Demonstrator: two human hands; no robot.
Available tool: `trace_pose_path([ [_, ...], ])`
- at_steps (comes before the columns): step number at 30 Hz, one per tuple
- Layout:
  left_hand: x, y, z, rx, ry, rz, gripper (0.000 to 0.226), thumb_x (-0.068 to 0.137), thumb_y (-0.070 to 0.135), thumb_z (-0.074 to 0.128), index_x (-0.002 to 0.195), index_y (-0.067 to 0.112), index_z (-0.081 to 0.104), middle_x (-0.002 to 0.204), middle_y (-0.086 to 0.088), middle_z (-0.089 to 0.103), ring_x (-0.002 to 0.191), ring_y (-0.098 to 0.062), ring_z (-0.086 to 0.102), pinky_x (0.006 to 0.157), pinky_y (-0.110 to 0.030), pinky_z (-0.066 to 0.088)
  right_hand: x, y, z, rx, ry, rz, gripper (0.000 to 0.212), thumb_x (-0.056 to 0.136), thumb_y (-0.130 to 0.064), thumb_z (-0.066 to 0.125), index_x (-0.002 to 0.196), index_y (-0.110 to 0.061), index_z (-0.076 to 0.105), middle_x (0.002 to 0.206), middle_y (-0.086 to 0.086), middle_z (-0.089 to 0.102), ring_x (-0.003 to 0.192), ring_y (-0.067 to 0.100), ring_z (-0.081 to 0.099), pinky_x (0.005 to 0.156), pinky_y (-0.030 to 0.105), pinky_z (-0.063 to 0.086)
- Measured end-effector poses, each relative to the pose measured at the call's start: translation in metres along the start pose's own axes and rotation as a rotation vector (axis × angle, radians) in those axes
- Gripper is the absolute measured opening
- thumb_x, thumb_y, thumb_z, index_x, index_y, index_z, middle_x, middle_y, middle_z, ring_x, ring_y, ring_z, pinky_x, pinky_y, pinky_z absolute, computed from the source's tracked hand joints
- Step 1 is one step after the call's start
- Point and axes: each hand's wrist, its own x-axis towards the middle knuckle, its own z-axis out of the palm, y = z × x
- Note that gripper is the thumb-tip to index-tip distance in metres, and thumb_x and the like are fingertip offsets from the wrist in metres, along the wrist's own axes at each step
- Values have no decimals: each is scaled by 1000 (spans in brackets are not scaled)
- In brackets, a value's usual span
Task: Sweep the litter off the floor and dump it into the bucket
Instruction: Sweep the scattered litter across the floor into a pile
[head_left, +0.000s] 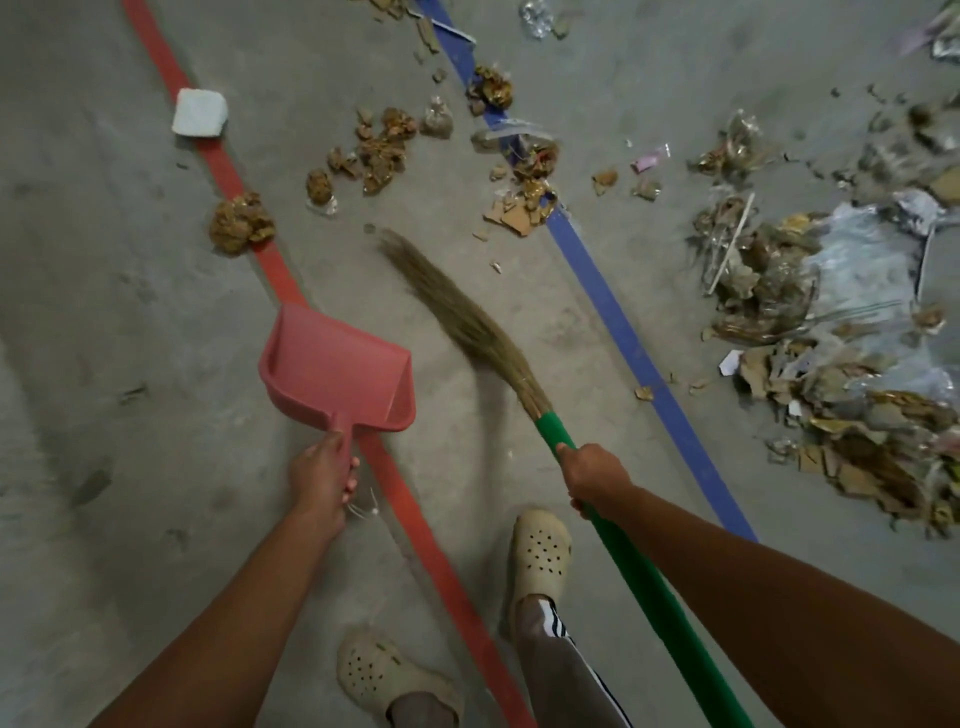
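Dustpan (332, 364) gripped at handle by left hand (322, 475); broom (544, 423) gripped at green shaft by right hand (592, 475). Litter (810, 332) toward right edge of floor (130, 312): probably light, crumbly.

Floor (130, 312) is bare grey concrete: matt, rough, pretty dusty. The dustpan (332, 364) is pinkish-red moulded plastic, smooth with a dull sheen. Broom bristles (457, 317) look like dry grassy fibre, and the broom handle (639, 571) is smooth, green and plastic-looking. Litter-wise: crumpled brown paper wads (241, 222), torn cardboard scraps (511, 215) and shiny clear plastic film (857, 247). Clogs (540, 556) are matt cream rubbery foam.
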Motion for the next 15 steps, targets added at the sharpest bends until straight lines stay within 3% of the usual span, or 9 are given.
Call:
trace_pose_path([
  [4,-9,4,22,25,-25,10,34,101,26,54,72,9,52,62,-8,49,28,-7,34,32,-14,19,13,14,-23,247,63,74,48,107,-47,41,111,-2,57,85,11,64,65,20,61,60,32,57],
  [7,-15,7,33,31,-34,15,35,100,29,57,72,8,54,60,-7,50,28,-7,34,32,-14,19,8,24,-34,144,176,-49,47,106,-50,37,104,-7,57,85,11,66,65,21,66,54,33,55],
  [9,-18,9,38,38,-36,10,35,100,30,57,73,7,55,62,-8,51,29,-8,35,32,-14,21,3,30,-34,62,212,-140,47,105,-52,35,101,-11,56,85,11,66,67,24,69,59,37,61],
  [12,-25,14,44,37,-53,13,35,99,33,60,75,8,55,62,-8,51,29,-8,35,32,-15,21,-7,36,-27,-60,192,-234,49,104,-56,33,104,-13,57,85,9,67,72,26,70,70,45,63],
  [15,-27,18,47,5,-68,16,34,98,33,60,76,8,55,63,-8,50,29,-7,35,31,-14,21,-15,34,-19,-131,120,-229,48,105,-54,35,106,-12,58,86,8,66,69,23,69,65,39,63],
])
